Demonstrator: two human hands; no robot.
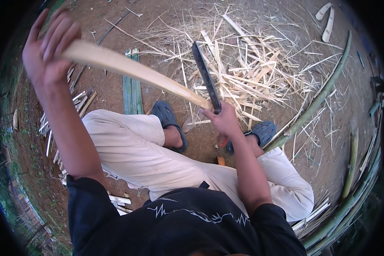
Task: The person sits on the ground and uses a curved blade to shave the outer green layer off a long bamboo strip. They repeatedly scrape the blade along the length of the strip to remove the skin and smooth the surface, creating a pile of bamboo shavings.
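Observation:
A long pale split-bamboo strip (pixel 136 73) slants across in front of me, from upper left down to the middle. My left hand (pixel 51 49), raised at the upper left and slightly blurred, is closed on its broad end. My right hand (pixel 224 120) grips a knife with a long dark blade (pixel 206 74) pointing up and away. Below the fist, a bit of red handle (pixel 222 140) shows. The strip's narrow end meets the base of the blade by my right thumb; the exact contact there is hard to make out.
Beyond the knife spreads a heap of bamboo shavings (pixel 260 81). Green bamboo slats (pixel 133 91) lie by my left shoe (pixel 169 121). A long green bamboo pole (pixel 324 94) curves along the right, near more poles (pixel 354 209). Split sticks (pixel 83 102) are piled at the left.

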